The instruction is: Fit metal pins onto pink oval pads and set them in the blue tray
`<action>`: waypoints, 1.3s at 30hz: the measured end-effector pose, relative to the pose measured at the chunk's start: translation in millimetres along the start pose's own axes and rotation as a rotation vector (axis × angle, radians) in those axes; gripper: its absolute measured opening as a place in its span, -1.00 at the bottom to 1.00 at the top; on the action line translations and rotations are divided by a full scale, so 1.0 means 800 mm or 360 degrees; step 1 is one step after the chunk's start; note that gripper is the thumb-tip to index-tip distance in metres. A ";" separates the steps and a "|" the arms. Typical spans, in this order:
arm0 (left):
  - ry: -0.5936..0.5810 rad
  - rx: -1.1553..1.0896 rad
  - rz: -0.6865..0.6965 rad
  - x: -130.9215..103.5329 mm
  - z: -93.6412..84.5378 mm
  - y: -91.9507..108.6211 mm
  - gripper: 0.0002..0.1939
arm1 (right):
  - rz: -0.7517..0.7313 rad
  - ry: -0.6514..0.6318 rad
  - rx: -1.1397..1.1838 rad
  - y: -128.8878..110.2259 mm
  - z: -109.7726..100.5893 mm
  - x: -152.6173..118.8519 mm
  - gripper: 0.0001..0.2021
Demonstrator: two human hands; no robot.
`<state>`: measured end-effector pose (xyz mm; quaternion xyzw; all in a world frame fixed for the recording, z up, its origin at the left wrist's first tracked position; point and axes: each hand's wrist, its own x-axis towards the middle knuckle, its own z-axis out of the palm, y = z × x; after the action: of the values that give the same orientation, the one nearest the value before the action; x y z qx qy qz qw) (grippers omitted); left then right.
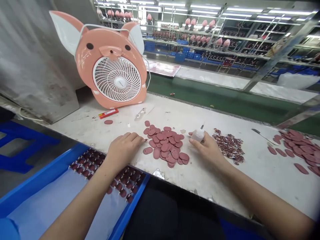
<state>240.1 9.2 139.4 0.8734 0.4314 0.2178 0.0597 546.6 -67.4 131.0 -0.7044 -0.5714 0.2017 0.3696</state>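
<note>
My right hand (206,146) is closed around a small translucent squeeze bottle (198,134) with a thin, dark-tipped nozzle pointing up. At the left edge of a pile of flat, dark-red oval pieces (166,143), my left hand (124,148) has its fingers drawn together. A small reddish bit shows at its fingertips, too small to name, and the thumb is hidden. Some ovals have small holes. Just right of my right hand lies a heap of small brown-red looped pieces (230,146).
A pig-shaped fan (83,71) stands at the back left, near a red box (108,113). More ovals (302,146) lie at the far right by a thin tool (262,135). Below the table edge, a blue tray (57,170) holds rows of dark-red pieces on a white sheet.
</note>
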 end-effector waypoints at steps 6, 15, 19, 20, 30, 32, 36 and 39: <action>-0.0219 -0.0940 -0.0479 -0.056 -0.035 0.090 -0.61 | 0.0020 -0.0076 0.0341 -0.072 -0.018 -0.069 -0.74; -0.1101 -0.2396 -0.1022 -0.101 0.005 0.143 -0.63 | 0.0533 -0.0931 0.1365 -0.081 0.006 -0.140 -0.65; -0.1495 -0.3044 -0.1194 -0.117 0.035 0.150 -0.58 | 0.0487 -0.1194 0.1400 -0.070 0.003 -0.158 -0.71; -0.1518 -0.3113 -0.1215 -0.121 0.042 0.154 -0.57 | 0.0451 -0.1207 0.1396 -0.069 0.003 -0.163 -0.72; -0.1071 -0.3548 -0.1376 -0.156 0.061 0.169 -0.63 | 0.0120 -0.0424 0.0422 -0.053 -0.029 -0.194 -0.64; -0.0914 -0.3561 -0.1413 -0.149 0.052 0.169 -0.68 | 0.0301 -0.0287 0.0433 -0.051 -0.041 -0.200 -0.69; -0.0603 -0.3453 -0.1698 -0.126 0.031 0.178 -0.68 | 0.0583 0.0128 0.0927 -0.042 -0.057 -0.210 -0.59; -0.0413 -0.3312 -0.1817 -0.116 0.020 0.189 -0.63 | 0.0608 0.0292 0.1455 -0.033 -0.057 -0.209 -0.48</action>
<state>307.5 -155.3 138.7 0.1033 0.3645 0.3150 0.8702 516.8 -238.2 157.1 -0.5774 -0.2505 0.4326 0.6455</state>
